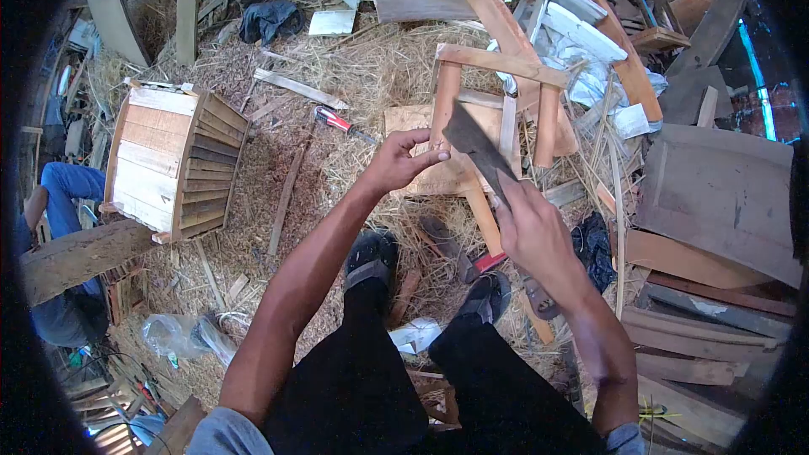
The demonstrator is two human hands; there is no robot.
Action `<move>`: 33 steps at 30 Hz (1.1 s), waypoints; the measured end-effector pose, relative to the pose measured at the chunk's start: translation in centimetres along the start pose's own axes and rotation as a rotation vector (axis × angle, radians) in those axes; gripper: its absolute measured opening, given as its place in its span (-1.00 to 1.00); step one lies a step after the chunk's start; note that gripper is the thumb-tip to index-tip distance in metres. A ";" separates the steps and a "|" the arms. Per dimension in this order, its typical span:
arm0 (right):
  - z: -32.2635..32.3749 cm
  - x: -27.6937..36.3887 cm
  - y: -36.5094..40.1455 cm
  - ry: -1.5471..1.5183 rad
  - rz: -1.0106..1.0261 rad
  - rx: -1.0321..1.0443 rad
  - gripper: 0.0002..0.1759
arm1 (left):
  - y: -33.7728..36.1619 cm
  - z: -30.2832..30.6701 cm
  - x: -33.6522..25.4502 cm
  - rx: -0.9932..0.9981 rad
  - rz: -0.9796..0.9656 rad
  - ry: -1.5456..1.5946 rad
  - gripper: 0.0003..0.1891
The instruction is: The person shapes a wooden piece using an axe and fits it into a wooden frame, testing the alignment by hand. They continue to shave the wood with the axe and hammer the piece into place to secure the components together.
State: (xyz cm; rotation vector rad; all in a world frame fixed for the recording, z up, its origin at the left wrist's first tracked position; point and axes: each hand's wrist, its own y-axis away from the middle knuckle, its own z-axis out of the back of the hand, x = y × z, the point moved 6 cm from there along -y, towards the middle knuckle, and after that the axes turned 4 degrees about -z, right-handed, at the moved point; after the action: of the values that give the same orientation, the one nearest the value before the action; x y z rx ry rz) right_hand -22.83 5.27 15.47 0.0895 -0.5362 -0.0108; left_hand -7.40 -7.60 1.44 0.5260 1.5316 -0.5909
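Note:
My right hand grips a machete-like tool with a broad dark blade; its handle is hidden in the fist. The blade slants up and left, its tip overlapping the near leg of a small wooden frame. At the lower part of that left leg, my left hand has its thumb and fingers closed around the edge. The frame has a crossbar on top and a second leg to the right. Below it lies a flat wooden board on the straw. A hammer-like tool with a red part rests between my feet.
A slatted wooden crate-like piece stands at left, beside another person's blue-clad leg. A red-handled screwdriver lies on the shavings. Planks and boards pile up at right. A clear plastic bag is at lower left.

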 end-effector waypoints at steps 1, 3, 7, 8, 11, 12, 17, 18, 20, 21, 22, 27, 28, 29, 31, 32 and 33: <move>0.5 0.7 0.1 -0.016 0.023 -0.036 -0.27 | 0.0 0.1 0.0 -0.001 -0.002 -0.027 -0.70; 1.3 1.9 0.1 -0.046 0.098 -0.112 -0.26 | 0.0 0.1 0.1 -0.008 -0.015 -0.043 -0.70; 0.5 1.2 0.0 0.019 0.051 0.007 -0.26 | -0.2 0.1 0.7 0.019 -0.001 0.005 -0.69; -0.1 0.1 -0.1 0.071 -0.017 0.109 -0.26 | -0.3 0.3 1.0 0.029 0.011 0.022 -0.69; 0.6 0.0 0.6 -0.017 0.067 -0.007 -0.27 | -0.3 0.6 -0.1 0.014 0.088 -0.074 -0.69; 1.0 0.3 0.8 -0.039 0.057 -0.022 -0.27 | -0.2 0.3 0.0 0.019 0.097 -0.067 -0.71; 0.6 0.4 0.3 -0.008 -0.017 0.023 -0.27 | -0.2 0.2 0.2 0.025 0.070 0.013 -0.68; 0.6 0.3 0.2 -0.009 -0.003 0.002 -0.27 | -0.3 0.3 0.3 0.027 0.076 0.018 -0.68; 0.5 0.2 0.0 -0.010 0.023 -0.032 -0.28 | -0.1 0.2 0.8 0.027 0.096 0.033 -0.67; 1.1 0.8 0.0 -0.045 0.049 -0.062 -0.28 | -0.1 0.2 0.7 0.036 0.094 -0.005 -0.68; 2.1 1.8 -0.1 -0.083 0.074 -0.091 -0.28 | -0.1 0.2 0.5 0.046 0.094 -0.044 -0.68; 1.5 2.2 0.0 -0.016 0.113 -0.123 -0.30 | -0.4 0.4 0.6 0.027 -0.011 -0.001 -0.69; 0.7 1.1 -0.2 0.021 0.034 -0.032 -0.30 | -0.5 0.4 0.4 0.018 -0.019 0.005 -0.69; 0.0 0.1 -0.1 0.056 -0.051 0.059 -0.30 | -0.5 0.4 0.4 0.015 -0.024 0.013 -0.69; 1.0 0.2 -0.2 0.014 -0.020 -0.022 -0.29 | -0.7 0.5 0.0 0.038 0.054 -0.009 -0.69; 1.6 0.6 0.0 -0.012 -0.012 -0.057 -0.28 | -0.4 0.2 0.0 0.051 0.102 -0.015 -0.69; 2.0 0.9 -0.1 -0.039 0.007 -0.098 -0.28 | -0.5 0.1 -0.1 0.050 0.096 -0.011 -0.69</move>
State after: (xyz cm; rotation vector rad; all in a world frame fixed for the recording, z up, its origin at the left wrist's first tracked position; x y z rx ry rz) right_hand -23.13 4.97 17.66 -0.0084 -0.5738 -0.0319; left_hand -7.62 -8.07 1.51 0.6304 1.4752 -0.5581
